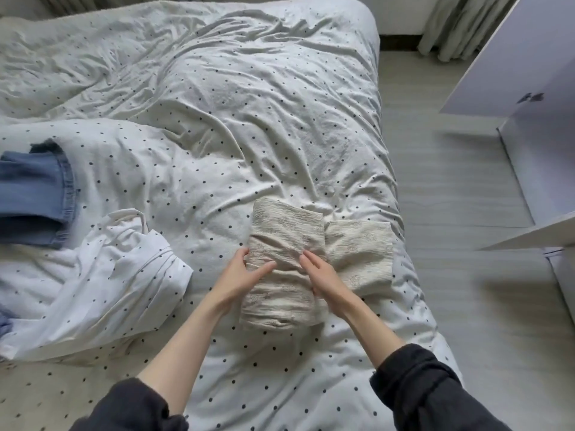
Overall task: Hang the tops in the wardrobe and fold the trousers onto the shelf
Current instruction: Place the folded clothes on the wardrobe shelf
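- The beige trousers (287, 265), a pale crinkled fabric with a faint woven pattern, lie folded on the bed (217, 119) near its right edge, toward the near end.
- 1 thicker folded part lies under the hands; a flatter part sticks out to the right, just short of the bed's right edge.
- The left hand (245, 275) lies on the left side of the thick fold, fingers fairly straight and pressing on the cloth, thumb at the fold's left edge.
- The right hand (320, 272) rests on the fold's right side, fingers extended and pressing where the 2 parts meet.
- Both forearms are bare, with dark sleeves (426, 387) pushed up.
- A white top (102, 275) lies crumpled near the bed's left edge, well apart from the trousers.
- Blue jeans (34, 197) lie at the left edge, beyond the white top and touching it.
- A white wardrobe door (510, 57) stands open beyond the bed's right edge, across a strip of pale floor (451, 188).
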`<state>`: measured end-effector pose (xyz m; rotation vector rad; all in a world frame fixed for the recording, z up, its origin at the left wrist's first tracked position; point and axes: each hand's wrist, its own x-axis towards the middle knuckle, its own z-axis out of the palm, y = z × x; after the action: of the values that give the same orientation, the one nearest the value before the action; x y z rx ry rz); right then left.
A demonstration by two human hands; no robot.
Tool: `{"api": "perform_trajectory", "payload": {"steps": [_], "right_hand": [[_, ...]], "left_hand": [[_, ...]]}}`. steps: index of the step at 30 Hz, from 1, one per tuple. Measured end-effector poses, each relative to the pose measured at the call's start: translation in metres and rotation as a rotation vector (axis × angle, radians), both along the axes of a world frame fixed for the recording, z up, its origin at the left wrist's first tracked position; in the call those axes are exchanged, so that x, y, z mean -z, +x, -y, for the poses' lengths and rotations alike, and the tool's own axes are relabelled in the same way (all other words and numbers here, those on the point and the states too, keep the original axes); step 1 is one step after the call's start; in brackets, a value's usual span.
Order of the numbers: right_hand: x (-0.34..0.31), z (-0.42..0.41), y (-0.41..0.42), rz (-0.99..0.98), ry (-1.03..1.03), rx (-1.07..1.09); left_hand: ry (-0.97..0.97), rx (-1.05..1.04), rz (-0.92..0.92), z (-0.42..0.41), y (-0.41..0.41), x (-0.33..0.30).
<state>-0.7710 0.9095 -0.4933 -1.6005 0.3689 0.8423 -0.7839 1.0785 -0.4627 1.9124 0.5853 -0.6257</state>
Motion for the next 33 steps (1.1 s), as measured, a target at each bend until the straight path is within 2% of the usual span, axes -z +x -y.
{"api": "perform_trajectory", "payload": {"steps": [2, 4, 7, 12, 13, 15, 18, 20, 21, 23, 24, 26, 28, 30, 33], "right_hand": [[0.001, 0.004, 0.002, -0.03, 0.036, 0.014], [-0.001, 0.014, 0.005, -0.073, 0.086, 0.044], [-0.005, 0.036, 0.008, -0.144, 0.194, 0.114], [-0.005, 0.102, 0.012, -0.143, 0.2, 0.367], [-0.005, 0.117, 0.012, -0.116, 0.161, 0.406], [-0.001, 0.138, 0.008, -0.014, 0.001, 0.391], [0.021, 0.152, -0.006, 0.176, -0.415, 0.106], [0.032, 0.145, -0.018, 0.265, -0.542, -0.046], [0.034, 0.139, -0.021, 0.3, -0.538, -0.057], [0.04, 0.134, -0.02, 0.316, -0.494, 0.059], [0.043, 0.134, -0.016, 0.283, -0.461, 0.164], [0.051, 0.142, -0.003, 0.125, -0.378, 0.334], [0.056, 0.154, 0.011, 0.007, -0.296, 0.348], [0.053, 0.163, 0.021, -0.063, -0.22, 0.33], [0.052, 0.171, 0.02, -0.104, -0.247, 0.287]], "left_hand": [[0.008, -0.014, 0.029, 0.008, 0.003, 0.001], [0.101, -0.01, 0.095, 0.015, 0.007, -0.004], [0.155, 0.072, 0.199, 0.029, 0.019, -0.023], [-0.038, 0.486, 0.204, 0.097, 0.035, -0.034], [-0.059, 0.577, 0.18, 0.111, 0.036, -0.026], [0.069, 0.798, 0.178, 0.128, 0.036, -0.001], [0.277, 0.991, 0.201, 0.124, 0.031, 0.041], [0.251, 0.89, 0.259, 0.113, 0.025, 0.06], [0.214, 0.75, 0.305, 0.108, 0.024, 0.065], [0.185, 0.385, 0.361, 0.104, 0.026, 0.077], [0.173, 0.23, 0.335, 0.102, 0.029, 0.081], [0.014, -0.003, 0.154, 0.099, 0.036, 0.09], [-0.184, -0.168, -0.001, 0.095, 0.047, 0.097], [-0.231, -0.179, -0.034, 0.097, 0.063, 0.092], [-0.211, -0.077, -0.049, 0.103, 0.093, 0.09]]}}
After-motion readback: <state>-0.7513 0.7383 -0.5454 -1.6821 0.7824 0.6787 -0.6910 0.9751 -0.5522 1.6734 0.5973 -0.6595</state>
